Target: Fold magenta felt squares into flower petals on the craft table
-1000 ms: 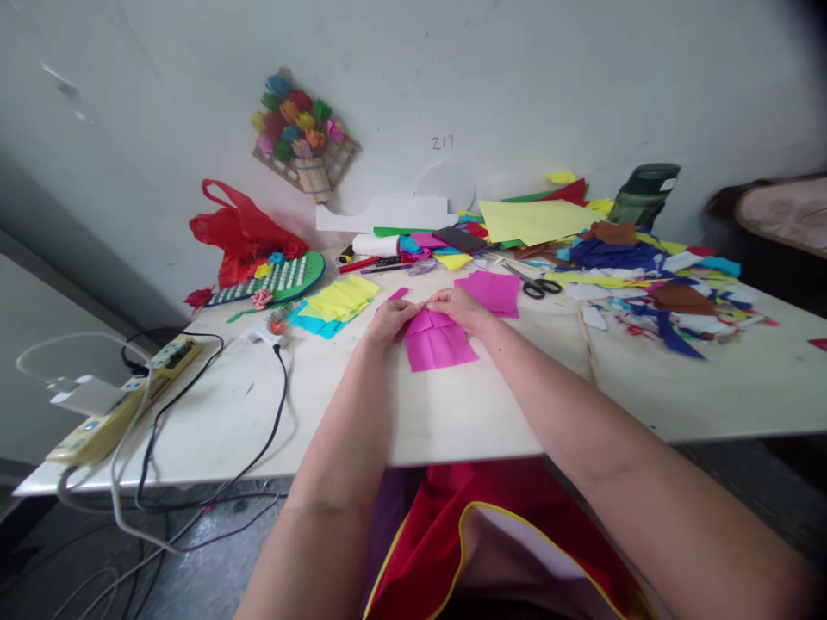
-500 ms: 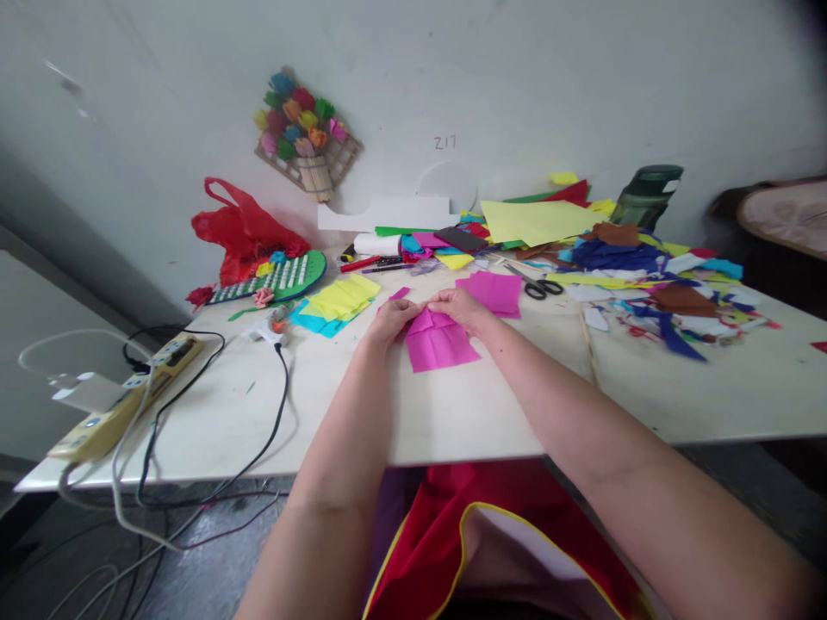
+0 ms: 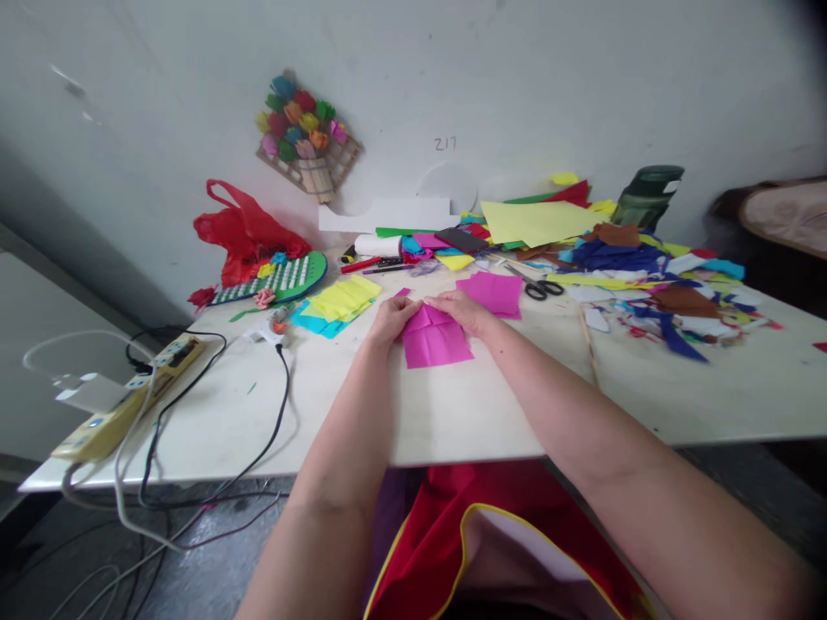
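Note:
A creased square of magenta crepe paper (image 3: pixel 438 343) is held at its far edge, above the near middle of the table. My left hand (image 3: pixel 393 319) pinches its far left part, fingers closed. My right hand (image 3: pixel 460 310) grips the far right part, its fingertips close to those of the left. The thumbs and fingertips partly hide the paper's far edge. Just behind my right hand lie more magenta sheets (image 3: pixel 500 294). Left of my left hand rest yellow paper squares (image 3: pixel 345 297) on top of blue ones (image 3: pixel 316 323).
Black-handled scissors (image 3: pixel 543 289) lie right of the magenta sheets. Paper scraps (image 3: pixel 678 301) heap up on the right, near a green bottle (image 3: pixel 646 196). A power strip (image 3: pixel 129 400), cables and a glue gun (image 3: pixel 268 329) occupy the left. A red bag (image 3: pixel 249 228) stands against the wall.
The magenta paper has shifted slightly left, and its near edge has turned a little straighter toward me. Both hands keep their grip in nearly the same place.

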{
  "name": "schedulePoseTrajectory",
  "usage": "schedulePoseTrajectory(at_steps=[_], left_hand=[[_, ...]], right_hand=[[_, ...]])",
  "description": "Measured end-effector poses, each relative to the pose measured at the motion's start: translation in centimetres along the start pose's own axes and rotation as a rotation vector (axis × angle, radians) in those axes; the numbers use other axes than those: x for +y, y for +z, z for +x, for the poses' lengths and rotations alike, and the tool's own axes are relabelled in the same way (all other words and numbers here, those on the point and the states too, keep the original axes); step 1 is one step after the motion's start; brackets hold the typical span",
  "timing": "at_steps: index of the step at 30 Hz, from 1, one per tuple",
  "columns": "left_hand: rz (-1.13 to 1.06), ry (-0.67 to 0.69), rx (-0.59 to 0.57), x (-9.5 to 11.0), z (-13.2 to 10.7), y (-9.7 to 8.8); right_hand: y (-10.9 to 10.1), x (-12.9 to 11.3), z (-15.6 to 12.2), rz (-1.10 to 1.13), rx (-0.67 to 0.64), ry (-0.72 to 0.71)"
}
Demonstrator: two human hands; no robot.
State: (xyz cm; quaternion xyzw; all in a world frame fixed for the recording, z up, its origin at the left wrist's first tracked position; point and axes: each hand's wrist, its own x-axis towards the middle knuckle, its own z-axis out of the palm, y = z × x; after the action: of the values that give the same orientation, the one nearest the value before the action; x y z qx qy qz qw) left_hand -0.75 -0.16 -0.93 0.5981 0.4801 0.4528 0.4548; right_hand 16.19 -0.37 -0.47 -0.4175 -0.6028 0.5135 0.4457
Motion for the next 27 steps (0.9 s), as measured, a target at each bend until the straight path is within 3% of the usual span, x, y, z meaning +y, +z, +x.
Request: schedulePoseTrajectory(at_steps=[8,20,27], left_hand=[[0.219,0.112,0.055,0.40,-0.09,0.04],[0.090,0.024,0.056,0.44,-0.47,0.42],[0.217,0.113,0.073,0.42,-0.33,0.38]], right_hand=[[0.32,-0.17,0.02,-0.124,-0.005,0.068],[0.36,-0.24,0.01,-0.113,-0.031,0.116],[0.34,-0.10,0.14,-0.106,-0.065,0.119]])
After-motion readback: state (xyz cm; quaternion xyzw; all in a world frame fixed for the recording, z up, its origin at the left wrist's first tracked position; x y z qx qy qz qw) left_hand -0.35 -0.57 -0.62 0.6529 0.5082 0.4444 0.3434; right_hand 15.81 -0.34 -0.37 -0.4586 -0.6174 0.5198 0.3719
